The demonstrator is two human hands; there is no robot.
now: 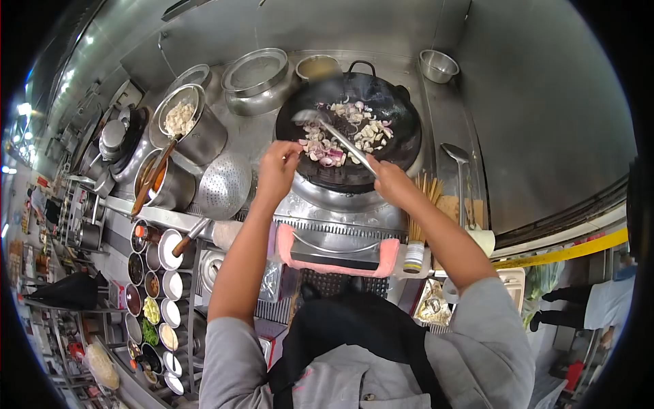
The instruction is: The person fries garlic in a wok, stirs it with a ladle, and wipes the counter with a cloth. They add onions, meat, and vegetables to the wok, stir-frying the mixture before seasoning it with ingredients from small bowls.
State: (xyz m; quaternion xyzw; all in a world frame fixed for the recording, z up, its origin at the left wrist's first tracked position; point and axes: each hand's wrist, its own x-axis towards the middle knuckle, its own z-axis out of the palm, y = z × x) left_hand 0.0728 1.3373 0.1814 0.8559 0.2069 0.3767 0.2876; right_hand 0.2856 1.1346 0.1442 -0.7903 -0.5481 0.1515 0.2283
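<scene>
A black wok (402, 129) sits on the burner, with chopped onion and pale garlic-like pieces (371, 135) spread over its bottom. My right hand (391, 181) is closed around the handle of a metal ladle (344, 141). The ladle's bowl end lies over the left side of the wok, partly smeared by motion. At the wok's left edge is my left hand (278, 169), its fingers drawn together in a pinch. Whether anything small is between them cannot be seen.
Left of the wok are a perforated skimmer (225, 187), a lidded pot (255, 78) and a strainer with pale food (180, 119). Several seasoning bowls (170, 285) line the lower left. A spatula (460, 180) and bamboo sticks (428, 187) stand at right. A pink cloth (388, 258) hangs in front.
</scene>
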